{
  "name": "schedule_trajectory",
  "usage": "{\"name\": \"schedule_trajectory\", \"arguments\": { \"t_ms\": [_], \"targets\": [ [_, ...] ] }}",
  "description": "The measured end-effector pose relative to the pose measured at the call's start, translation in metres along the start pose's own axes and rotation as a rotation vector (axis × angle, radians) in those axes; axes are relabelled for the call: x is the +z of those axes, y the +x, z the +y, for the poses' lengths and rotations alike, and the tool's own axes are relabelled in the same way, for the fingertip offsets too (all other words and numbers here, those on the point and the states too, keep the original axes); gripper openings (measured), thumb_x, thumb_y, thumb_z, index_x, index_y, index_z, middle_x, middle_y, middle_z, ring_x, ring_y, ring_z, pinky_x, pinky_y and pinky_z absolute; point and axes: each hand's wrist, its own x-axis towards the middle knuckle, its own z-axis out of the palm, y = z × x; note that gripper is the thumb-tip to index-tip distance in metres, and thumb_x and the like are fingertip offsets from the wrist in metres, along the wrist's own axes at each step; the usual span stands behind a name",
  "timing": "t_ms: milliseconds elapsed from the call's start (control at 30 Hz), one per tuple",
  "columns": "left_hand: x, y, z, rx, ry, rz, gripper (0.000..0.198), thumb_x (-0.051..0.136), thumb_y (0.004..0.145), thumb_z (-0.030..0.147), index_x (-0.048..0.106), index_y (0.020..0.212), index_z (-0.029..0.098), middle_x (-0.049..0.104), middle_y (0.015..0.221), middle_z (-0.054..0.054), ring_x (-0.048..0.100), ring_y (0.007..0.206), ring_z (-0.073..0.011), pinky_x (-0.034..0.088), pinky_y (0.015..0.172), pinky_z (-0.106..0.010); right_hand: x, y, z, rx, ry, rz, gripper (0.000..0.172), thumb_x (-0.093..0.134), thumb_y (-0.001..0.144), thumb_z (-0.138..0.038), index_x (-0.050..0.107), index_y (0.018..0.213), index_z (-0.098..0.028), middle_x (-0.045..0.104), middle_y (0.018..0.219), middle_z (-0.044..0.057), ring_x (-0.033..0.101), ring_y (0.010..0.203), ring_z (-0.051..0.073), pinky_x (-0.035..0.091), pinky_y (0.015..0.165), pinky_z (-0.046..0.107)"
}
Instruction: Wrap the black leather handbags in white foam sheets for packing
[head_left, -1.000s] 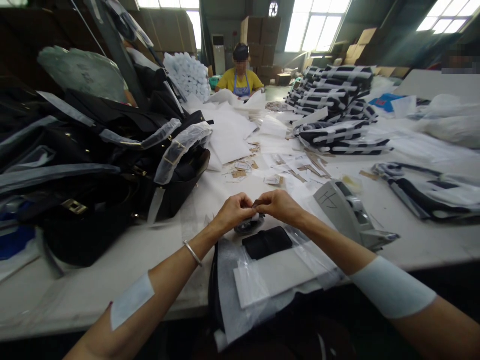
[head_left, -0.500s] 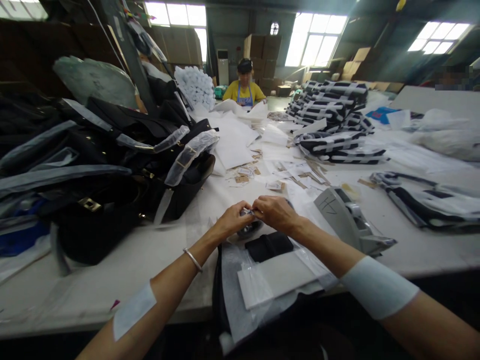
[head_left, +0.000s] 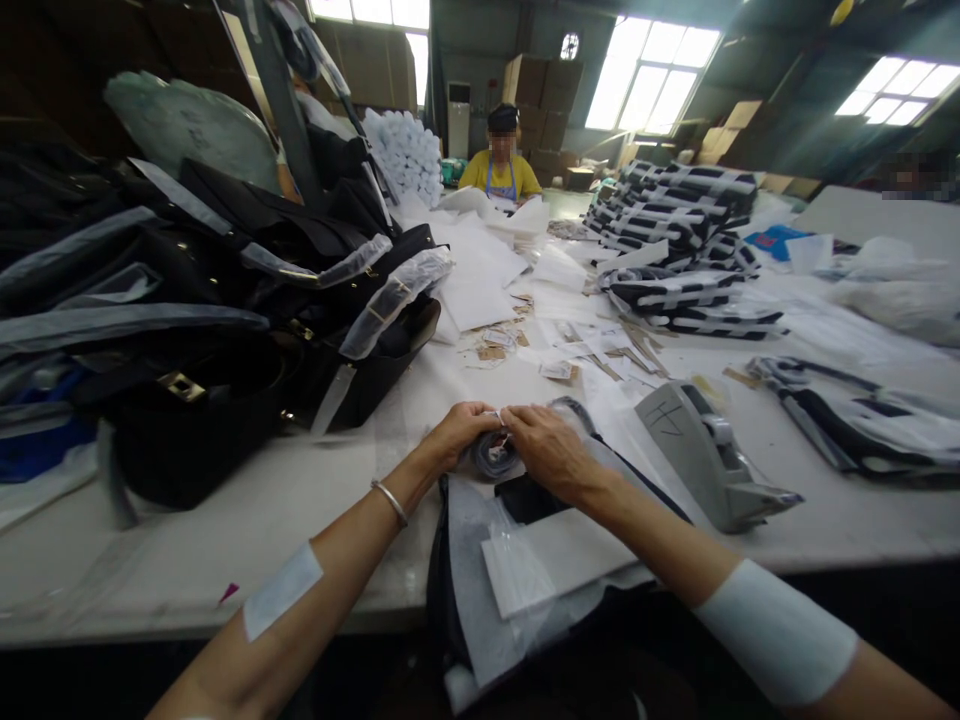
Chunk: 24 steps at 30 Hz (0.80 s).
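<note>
My left hand [head_left: 463, 432] is closed, its thumb and fingers at the top left of a coiled, plastic-wrapped strap [head_left: 493, 456]. My right hand [head_left: 551, 448] presses its bent fingers against the coil's right side, so the fingertips of both hands nearly meet. Below them lies a black bag [head_left: 438, 590] at the table edge, covered by a pale, thin sheet [head_left: 471, 570]. On that sheet sits a flat white piece in clear plastic [head_left: 559, 562]. A black piece [head_left: 525, 497] shows partly under my right wrist.
A grey tape dispenser [head_left: 690, 450] stands to the right. Black bags with wrapped handles [head_left: 225, 400] are heaped at left. Checkered bags [head_left: 675, 230] are stacked behind, near paper tags [head_left: 495, 345]. Another checkered bag [head_left: 862, 410] lies far right. A person in yellow [head_left: 499, 178] sits opposite.
My right hand has turned and spread over the coil's right side, showing more of the coil between my hands. My view has shifted slightly.
</note>
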Motion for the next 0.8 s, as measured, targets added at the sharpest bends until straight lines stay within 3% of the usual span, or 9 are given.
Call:
{"name": "schedule_trajectory", "arguments": {
  "t_ms": [133, 267, 400, 500, 567, 667, 800],
  "targets": [
    [-0.009, 0.002, 0.000, -0.023, -0.021, -0.062, 0.032, 0.074, 0.065, 0.035, 0.062, 0.084, 0.012, 0.068, 0.069, -0.004, 0.063, 0.060, -0.0138, 0.051, 0.062, -0.026, 0.020, -0.011, -0.008, 0.023, -0.010, 0.079, 0.058, 0.058, 0.091, -0.023, 0.044, 0.146, -0.011, 0.046, 0.149, 0.020, 0.043, 0.137, 0.034, 0.024, 0.118, 0.053],
    [-0.014, 0.003, -0.003, 0.005, 0.039, -0.050, 0.031, 0.076, 0.065, 0.033, 0.061, 0.083, 0.013, 0.067, 0.066, -0.002, 0.061, 0.058, -0.0121, 0.048, 0.060, -0.023, 0.024, -0.012, -0.008, 0.060, 0.114, 0.036, 0.073, 0.067, 0.088, -0.037, 0.038, 0.150, -0.012, 0.037, 0.155, 0.019, 0.032, 0.145, 0.033, 0.016, 0.120, 0.056],
    [-0.015, 0.005, -0.001, 0.011, 0.127, -0.014, 0.024, 0.075, 0.062, 0.023, 0.063, 0.080, 0.014, 0.067, 0.063, 0.000, 0.060, 0.056, -0.0117, 0.045, 0.054, -0.020, 0.016, -0.007, -0.003, 0.129, 0.359, -0.069, 0.070, 0.061, 0.090, -0.047, 0.041, 0.149, -0.014, 0.039, 0.155, 0.016, 0.028, 0.147, 0.032, 0.019, 0.119, 0.059],
    [-0.014, 0.007, 0.002, 0.001, 0.159, 0.036, 0.021, 0.073, 0.062, 0.022, 0.064, 0.079, 0.013, 0.067, 0.062, 0.000, 0.059, 0.054, -0.0114, 0.045, 0.053, -0.020, -0.001, -0.019, 0.009, 0.219, 0.502, 0.063, 0.057, 0.059, 0.092, -0.043, 0.050, 0.143, -0.017, 0.048, 0.149, 0.013, 0.035, 0.144, 0.031, 0.021, 0.118, 0.058],
    [-0.014, 0.007, 0.003, -0.021, 0.156, 0.064, 0.022, 0.072, 0.064, 0.026, 0.064, 0.081, 0.013, 0.068, 0.063, -0.001, 0.060, 0.053, -0.0124, 0.048, 0.054, -0.022, -0.019, -0.043, 0.028, 0.327, 0.556, 0.229, 0.049, 0.058, 0.091, -0.040, 0.058, 0.136, -0.020, 0.056, 0.142, 0.011, 0.046, 0.137, 0.029, 0.027, 0.117, 0.052],
    [-0.013, 0.005, 0.006, -0.055, 0.139, 0.092, 0.029, 0.074, 0.064, 0.031, 0.063, 0.084, 0.013, 0.069, 0.064, -0.003, 0.062, 0.053, -0.0143, 0.050, 0.053, -0.024, -0.046, -0.103, 0.073, 0.591, 0.531, 0.401, 0.036, 0.058, 0.089, -0.043, 0.071, 0.116, -0.024, 0.069, 0.124, 0.007, 0.061, 0.119, 0.027, 0.041, 0.107, 0.041],
    [-0.009, 0.004, 0.011, -0.082, 0.123, 0.096, 0.037, 0.082, 0.058, 0.033, 0.063, 0.084, 0.013, 0.067, 0.059, -0.002, 0.061, 0.048, -0.0149, 0.047, 0.045, -0.022, -0.069, -0.196, 0.140, 1.042, 0.441, 0.466, 0.025, 0.065, 0.079, -0.041, 0.077, 0.093, -0.024, 0.075, 0.101, 0.007, 0.064, 0.108, 0.030, 0.044, 0.100, 0.040]
  ]
}}
